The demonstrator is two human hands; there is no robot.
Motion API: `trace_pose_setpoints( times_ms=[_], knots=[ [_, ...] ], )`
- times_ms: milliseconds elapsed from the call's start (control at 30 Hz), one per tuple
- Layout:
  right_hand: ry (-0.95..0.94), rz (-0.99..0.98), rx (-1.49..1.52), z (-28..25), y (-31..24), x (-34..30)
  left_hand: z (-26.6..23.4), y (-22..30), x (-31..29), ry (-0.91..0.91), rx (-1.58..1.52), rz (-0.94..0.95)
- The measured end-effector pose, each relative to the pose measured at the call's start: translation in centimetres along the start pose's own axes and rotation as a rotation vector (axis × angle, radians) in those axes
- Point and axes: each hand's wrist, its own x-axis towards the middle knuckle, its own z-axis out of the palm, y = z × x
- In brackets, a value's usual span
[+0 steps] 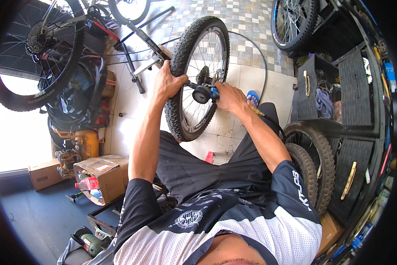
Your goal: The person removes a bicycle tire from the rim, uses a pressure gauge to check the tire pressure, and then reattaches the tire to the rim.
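The tips of the left hand's fingers are hidden, and the spot where the air gauge [202, 94] meets the wheel [176, 110] is hard to make out beside the thumb. The dial is too dark to read. White glare washes out the far left, the round lens edge blackens the corners, and the bike [77, 57] at upper left is cut off.

A metal stand [138, 81] on the tiled floor [247, 79] reaches close behind the left hand. A black hose [264, 57] curves over the tiles past the wheel's far side. At left are an orange machine [89, 143] and an open cardboard box [114, 179] with bottles in it. On the right, a black cabinet [362, 106] has a pulled-out drawer holding purple cloth [324, 104]; two knobbly tyres [325, 176] stand just below. Another wheel with a blue-marked rim [312, 26] is at upper right. A blue sandal [253, 95] shows beyond the right forearm.

The wheel stands upright, slightly tilted, in front of the person's parted knees. The left hand [169, 81] is wrapped over its tyre, thumb across the tread toward the gauge. The right hand [230, 96] is closed around the gauge's blue body, fingers partly out of sight.
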Motion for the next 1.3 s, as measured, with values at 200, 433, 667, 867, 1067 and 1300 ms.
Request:
trace_pose_setpoints(
  times_ms=[200, 433, 667, 867, 1067, 1300],
  knots=[
    [0.029, -0.021, 0.006, 0.2, 0.1, -0.4, -0.2, 0.4, 0.1, -0.06, -0.033, -0.03],
    [-0.006, 0.007, 0.003, -0.7, -0.2, -0.6, 0.0, 1.2, -0.1, -0.04, 0.032, -0.008],
    [0.029, -0.013, 0.048, -0.4, 0.8, -0.6, 0.2, 1.6, 0.5, -0.091, 0.048, -0.025],
    [0.009, 0.006, 0.047, -0.2, 1.4, -1.2, -0.1, -0.2, 1.1, -0.273, -0.172, 0.069],
    [0.008, -0.014, 0.036, 0.5, 1.9, -2.3, 1.6, -4.8, 2.1, -0.834, -0.885, -0.295],
    [0.022, -0.029, 0.046, 0.1, 1.7, -2.2, 2.8, -5.6, 2.0, -0.878, -0.99, -0.228]
  ],
)
